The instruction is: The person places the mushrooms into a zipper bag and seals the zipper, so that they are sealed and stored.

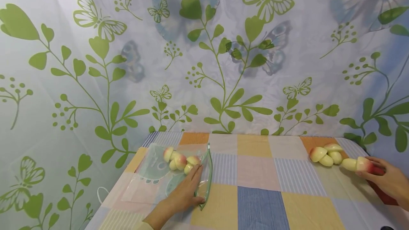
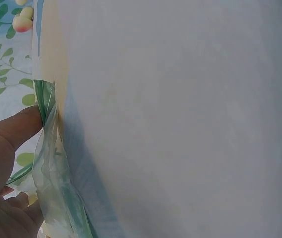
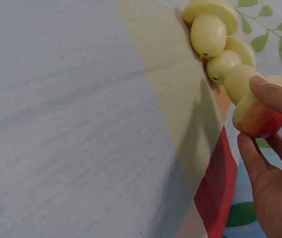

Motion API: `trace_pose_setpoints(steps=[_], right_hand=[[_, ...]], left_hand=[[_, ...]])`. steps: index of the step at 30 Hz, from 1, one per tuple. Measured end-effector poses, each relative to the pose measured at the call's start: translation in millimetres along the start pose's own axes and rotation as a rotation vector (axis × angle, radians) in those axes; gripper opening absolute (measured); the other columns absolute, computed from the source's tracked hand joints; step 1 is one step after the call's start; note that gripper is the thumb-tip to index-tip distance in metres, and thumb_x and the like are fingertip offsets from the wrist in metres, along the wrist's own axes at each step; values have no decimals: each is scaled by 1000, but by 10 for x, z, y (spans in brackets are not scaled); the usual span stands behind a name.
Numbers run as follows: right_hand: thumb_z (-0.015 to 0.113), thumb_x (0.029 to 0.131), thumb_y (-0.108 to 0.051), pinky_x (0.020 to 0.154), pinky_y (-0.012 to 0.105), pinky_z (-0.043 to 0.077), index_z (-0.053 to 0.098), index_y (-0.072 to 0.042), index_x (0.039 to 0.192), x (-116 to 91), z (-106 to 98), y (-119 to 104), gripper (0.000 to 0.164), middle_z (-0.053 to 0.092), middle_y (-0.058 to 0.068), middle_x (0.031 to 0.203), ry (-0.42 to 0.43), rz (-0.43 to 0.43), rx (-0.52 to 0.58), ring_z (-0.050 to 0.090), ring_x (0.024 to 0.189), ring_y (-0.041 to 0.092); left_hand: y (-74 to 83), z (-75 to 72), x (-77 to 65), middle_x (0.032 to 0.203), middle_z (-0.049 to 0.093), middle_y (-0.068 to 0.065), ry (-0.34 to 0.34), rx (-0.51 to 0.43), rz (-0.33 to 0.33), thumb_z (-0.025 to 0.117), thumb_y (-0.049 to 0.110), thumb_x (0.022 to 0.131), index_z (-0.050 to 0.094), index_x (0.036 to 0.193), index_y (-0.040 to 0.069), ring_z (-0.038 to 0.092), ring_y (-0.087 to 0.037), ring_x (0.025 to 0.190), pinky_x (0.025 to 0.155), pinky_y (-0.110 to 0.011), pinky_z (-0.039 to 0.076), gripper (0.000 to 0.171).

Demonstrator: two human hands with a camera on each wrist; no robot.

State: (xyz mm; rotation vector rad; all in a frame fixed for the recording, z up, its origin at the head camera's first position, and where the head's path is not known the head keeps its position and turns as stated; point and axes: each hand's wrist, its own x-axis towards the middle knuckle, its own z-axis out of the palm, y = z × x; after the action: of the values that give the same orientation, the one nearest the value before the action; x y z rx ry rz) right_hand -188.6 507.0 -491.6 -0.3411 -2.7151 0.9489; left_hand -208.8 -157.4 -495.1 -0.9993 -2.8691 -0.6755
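Nearest the camera, beyond a pale sleeve [image 1: 142, 226], the left hand [image 1: 183, 189] is laid across the mouth of a clear zip bag [image 1: 150, 182], its thumb and fingers spread apart and set against the film; in the left wrist view, the green zip strip [image 2: 45, 99] is touched by the thumb, while the other fingers are seen lower down beside the film. Within the bag's outline, just past the fingertips, three toy mushrooms [image 1: 180, 162] with red-tinged caps are clustered, though whether all are covered by the film cannot be told. Well apart from the left hand, by the right edge of the desk [image 1: 260, 207], a single toy mushroom [image 1: 358, 165] is pinched by the right hand [image 1: 388, 176] between thumb and fingertips, its red cap turned toward the palm and its pale stem pointed away; whether it is borne by the desk cannot be told. Just beside that stem, two more mushrooms [image 1: 326, 160] are set close together. The desk is covered by a patchwork cloth [image 1: 255, 171] of plain and striped squares, behind which a curtain [image 1: 220, 52] printed with green leaves and butterflies is hung
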Motion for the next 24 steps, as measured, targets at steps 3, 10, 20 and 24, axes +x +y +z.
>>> trace_pose_setpoints(steps=[3,10,20,24], right_hand=[[71,99,-41,97,74,35,28,16,148,-4,-5,-30,87,33,51,139,17,-18,-6,35,123,69],[72,98,-39,97,77,32,30,15,148,-22,-16,-96,85,35,51,137,34,-56,-21,34,122,70],[83,89,-34,66,33,46,45,11,141,54,-34,-143,78,57,48,117,69,-201,-82,69,86,30],[86,87,-31,54,14,43,50,10,136,59,-26,-183,73,58,47,116,71,-218,-42,42,74,-19]], left_hand=[[-3,1,-2,166,19,-26,7,4,12,89,23,82,18,160,-8,28,-40,150,118,-50,32,110],[-4,-5,3,165,21,-26,20,19,26,89,23,82,19,160,-9,30,-40,149,117,-50,34,110],[-18,-2,14,165,21,-25,23,28,23,89,22,81,19,160,-9,28,-38,150,118,-49,33,110],[-18,-6,18,165,21,-25,22,28,23,89,23,81,19,160,-8,29,-38,150,118,-48,33,110]])
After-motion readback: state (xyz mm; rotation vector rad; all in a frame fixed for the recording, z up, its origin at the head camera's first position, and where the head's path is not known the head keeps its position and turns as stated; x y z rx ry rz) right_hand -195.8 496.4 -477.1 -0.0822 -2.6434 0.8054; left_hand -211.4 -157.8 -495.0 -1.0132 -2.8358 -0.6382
